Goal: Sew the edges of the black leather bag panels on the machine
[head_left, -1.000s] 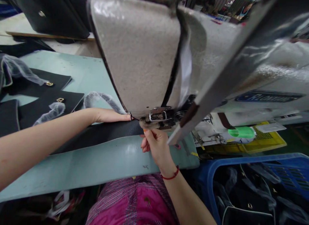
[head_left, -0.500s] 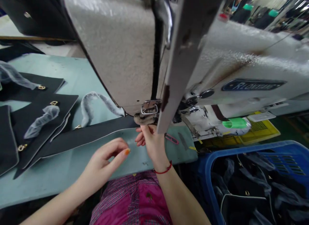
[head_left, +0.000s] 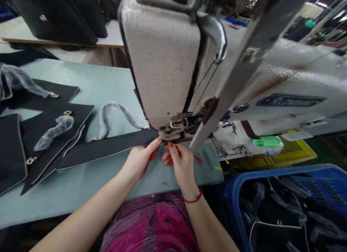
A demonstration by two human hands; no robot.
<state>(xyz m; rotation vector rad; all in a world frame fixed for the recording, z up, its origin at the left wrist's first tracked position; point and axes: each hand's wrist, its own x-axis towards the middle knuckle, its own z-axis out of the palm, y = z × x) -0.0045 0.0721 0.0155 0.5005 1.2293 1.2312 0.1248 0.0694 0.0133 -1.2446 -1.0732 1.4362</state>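
Note:
A long black leather-like panel (head_left: 108,145) with a pale edge lies on the pale green table, its right end under the head of the sewing machine (head_left: 165,64). My left hand (head_left: 141,158) is closed on the panel's near edge, thumb on top, just left of the presser area. Close beside it, my right hand (head_left: 180,160) has thumb and fingers pinched together under the machine head; what sits between them is too small to make out. A handle wrapped in clear plastic (head_left: 105,118) arches from the panel's far edge, with gold-coloured metal fittings.
More black panels (head_left: 54,125) with wrapped handles overlap at the left. A blue basket (head_left: 235,194) of similar pieces stands at the lower right. Pink-handled snips (head_left: 197,158) lie right of my right hand. Black bags (head_left: 59,21) stand on a far-left shelf.
My left hand has moved up and right onto the panel's edge, beside my right hand. The right hand's fingers have drawn into a pinch. The view has shifted slightly.

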